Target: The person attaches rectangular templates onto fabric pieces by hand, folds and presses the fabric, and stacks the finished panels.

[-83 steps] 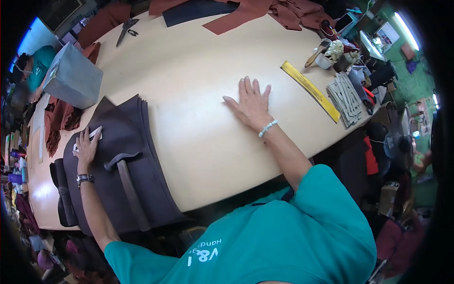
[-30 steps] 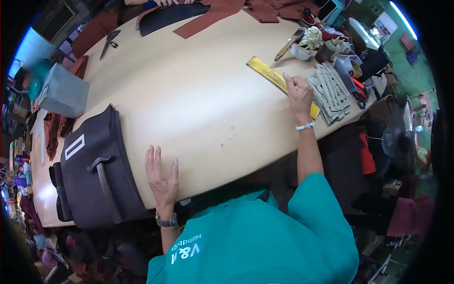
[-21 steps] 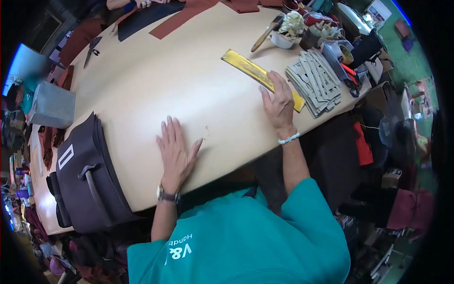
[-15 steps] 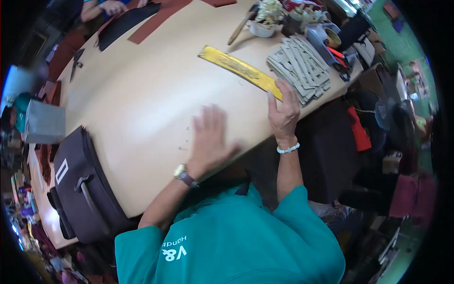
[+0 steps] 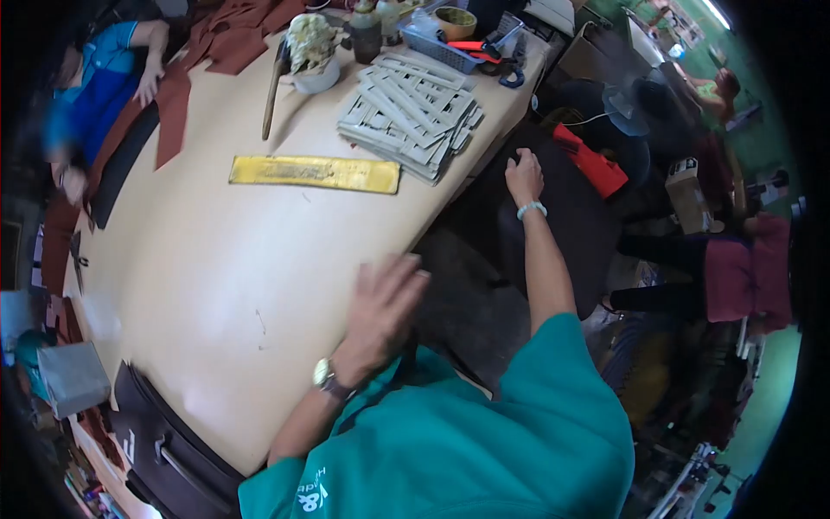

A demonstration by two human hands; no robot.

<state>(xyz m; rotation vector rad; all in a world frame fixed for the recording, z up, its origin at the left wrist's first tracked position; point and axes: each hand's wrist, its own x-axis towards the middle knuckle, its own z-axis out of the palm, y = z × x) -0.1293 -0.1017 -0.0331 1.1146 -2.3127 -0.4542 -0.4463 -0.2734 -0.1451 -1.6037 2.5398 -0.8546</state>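
My left hand [image 5: 380, 316], with a watch at its wrist, is open above the table's near edge, fingers slightly spread and blurred. Off the table to the right, my right hand [image 5: 525, 179] wears a pale bead bracelet. It is over a large dark brown panel or seat [image 5: 562, 229], fingers loosely bent and apart; whether it touches is unclear. A flat, worn yellow strip [image 5: 316, 174] lies alone on the tabletop [image 5: 199, 268]. Beyond its right end is a stack of grey slotted flat pieces [image 5: 411, 112].
At the back stand a white bowl [image 5: 318, 80] of pale paste, a wooden-handled brush [image 5: 275, 99] and a basket [image 5: 441, 50] of tools. Scissors [image 5: 78, 259] lie left, with a dark bag [image 5: 164, 432] nearer. Another person [image 5: 104, 60] handles brown pieces. A red object [image 5: 592, 164] is at right.
My right hand has left the yellow strip and moved right, off the table. My left hand has lifted toward the near edge. The view has turned right, and the strip stays on the table.
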